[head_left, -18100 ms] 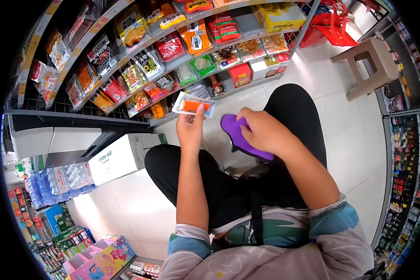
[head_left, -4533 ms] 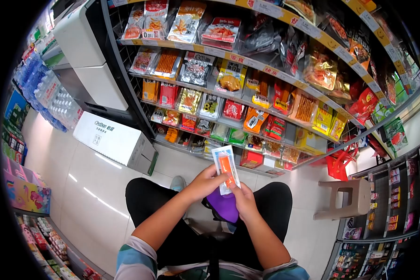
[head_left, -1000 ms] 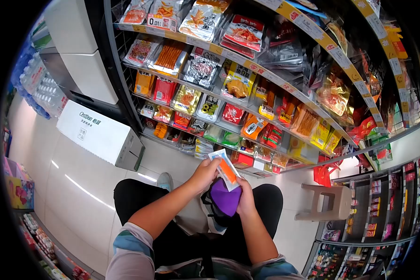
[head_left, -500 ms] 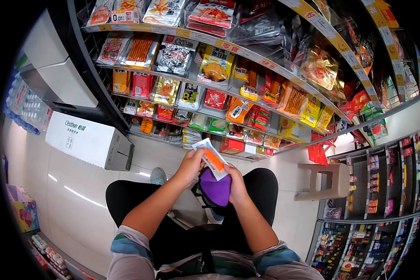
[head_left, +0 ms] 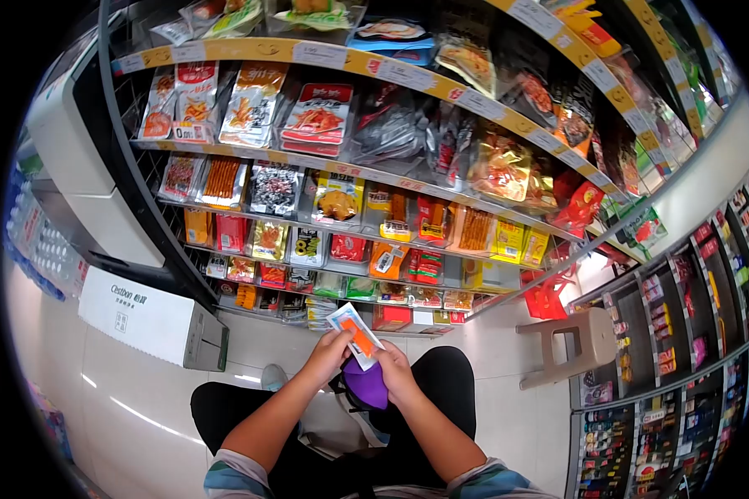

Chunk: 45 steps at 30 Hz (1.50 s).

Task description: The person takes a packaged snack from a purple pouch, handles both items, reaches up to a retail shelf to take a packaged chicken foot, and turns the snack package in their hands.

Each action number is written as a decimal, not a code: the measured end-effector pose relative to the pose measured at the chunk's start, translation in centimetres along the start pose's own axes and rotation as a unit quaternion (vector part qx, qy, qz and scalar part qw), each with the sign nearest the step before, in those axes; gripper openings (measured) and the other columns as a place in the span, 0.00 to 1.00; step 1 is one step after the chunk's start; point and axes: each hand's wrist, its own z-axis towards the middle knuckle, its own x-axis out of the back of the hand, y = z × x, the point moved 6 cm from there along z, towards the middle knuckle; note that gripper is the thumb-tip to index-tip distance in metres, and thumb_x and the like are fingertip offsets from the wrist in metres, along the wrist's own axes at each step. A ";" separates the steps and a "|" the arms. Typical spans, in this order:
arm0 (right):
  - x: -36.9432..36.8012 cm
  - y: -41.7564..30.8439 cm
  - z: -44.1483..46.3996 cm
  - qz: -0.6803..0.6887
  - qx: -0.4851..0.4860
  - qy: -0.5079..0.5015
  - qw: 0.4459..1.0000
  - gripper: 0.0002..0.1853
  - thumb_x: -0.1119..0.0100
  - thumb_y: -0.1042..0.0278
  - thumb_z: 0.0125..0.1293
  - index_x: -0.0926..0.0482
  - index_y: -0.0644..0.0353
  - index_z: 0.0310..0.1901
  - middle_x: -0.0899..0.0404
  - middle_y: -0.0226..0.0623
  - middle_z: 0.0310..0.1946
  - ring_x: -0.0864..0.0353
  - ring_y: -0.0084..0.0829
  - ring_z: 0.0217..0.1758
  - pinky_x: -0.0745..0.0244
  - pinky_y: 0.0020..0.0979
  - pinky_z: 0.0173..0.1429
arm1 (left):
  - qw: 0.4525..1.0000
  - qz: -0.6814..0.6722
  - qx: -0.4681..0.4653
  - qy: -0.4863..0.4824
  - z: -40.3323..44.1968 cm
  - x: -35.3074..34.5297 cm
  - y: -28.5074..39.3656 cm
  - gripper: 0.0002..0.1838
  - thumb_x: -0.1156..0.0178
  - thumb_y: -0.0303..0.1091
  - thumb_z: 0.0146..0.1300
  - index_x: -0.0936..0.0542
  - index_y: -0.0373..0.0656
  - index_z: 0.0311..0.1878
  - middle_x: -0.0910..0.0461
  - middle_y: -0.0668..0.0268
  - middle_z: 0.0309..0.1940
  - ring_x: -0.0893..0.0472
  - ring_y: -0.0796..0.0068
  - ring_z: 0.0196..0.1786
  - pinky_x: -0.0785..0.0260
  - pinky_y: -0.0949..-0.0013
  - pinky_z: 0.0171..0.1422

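Between my two hands is a small flat snack packet (head_left: 359, 335), white at its edges with an orange middle. My left hand (head_left: 331, 356) pinches its left edge, and my right hand (head_left: 395, 370) grips its lower right end. Just under the packet, against my right hand, is a purple item (head_left: 366, 386) with black edging; its kind is unclear, and part of it is hidden by the hands. Both hands are over my lap, in front of the lower shelves.
Ahead stands a shelf rack (head_left: 308, 220) full of packaged snacks. A white carton (head_left: 137, 316) sits on the floor at left, near wrapped water bottles (head_left: 46, 237). To the right are a beige plastic stool (head_left: 570, 345) and another stocked shelf (head_left: 666, 333).
The view has tipped upward, so higher shelves show and the hands sit lower in the picture. Both hands keep hold of the packet.
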 end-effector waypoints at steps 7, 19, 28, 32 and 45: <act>0.1 -0.4 -1.0 0.002 -0.036 0.039 0.999 0.14 0.45 0.65 0.73 0.22 0.63 0.54 0.19 0.31 0.38 0.20 0.20 0.39 0.26 0.21 0.43 | 0.999 0.036 0.012 -0.012 0.1 -0.3 -0.9 0.13 0.40 0.46 0.68 0.20 0.46 0.41 0.26 0.77 0.26 0.32 0.89 0.26 0.46 0.79 0.28; 0.0 -3.7 -4.0 -0.135 0.050 0.009 0.990 0.14 0.43 0.63 0.75 0.21 0.63 0.53 0.17 0.29 0.40 0.21 0.16 0.38 0.27 0.20 0.43 | 0.980 0.083 -0.006 -0.179 -1.3 -1.5 1.0 0.17 0.43 0.48 0.72 0.20 0.44 0.49 0.25 0.75 0.30 0.31 0.87 0.28 0.39 0.79 0.32; -12.4 -21.1 -9.4 -0.353 0.130 -0.070 0.924 0.14 0.44 0.59 0.76 0.20 0.62 0.50 0.19 0.25 0.37 0.23 0.13 0.38 0.28 0.19 0.42 | 0.963 -0.052 -0.040 -0.262 -2.4 -0.4 5.5 0.27 0.57 0.59 0.77 0.24 0.45 0.36 0.28 0.71 0.27 0.29 0.79 0.28 0.37 0.75 0.34; -21.2 -26.1 -10.1 -0.380 0.189 -0.116 0.898 0.14 0.44 0.60 0.76 0.21 0.63 0.51 0.19 0.25 0.40 0.24 0.14 0.42 0.28 0.21 0.48 | 0.970 -0.041 -0.044 -0.234 -2.3 -0.5 5.7 0.27 0.56 0.61 0.76 0.24 0.46 0.35 0.26 0.71 0.25 0.28 0.79 0.26 0.37 0.74 0.34; -46.5 -28.8 -0.8 -0.118 0.225 -0.212 0.944 0.17 0.46 0.53 0.76 0.22 0.59 0.51 0.18 0.29 0.33 0.20 0.20 0.31 0.25 0.24 0.36 | 0.955 0.098 -0.110 -0.259 -2.2 -2.8 5.8 0.23 0.53 0.54 0.76 0.25 0.45 0.33 0.27 0.74 0.25 0.29 0.84 0.25 0.35 0.78 0.28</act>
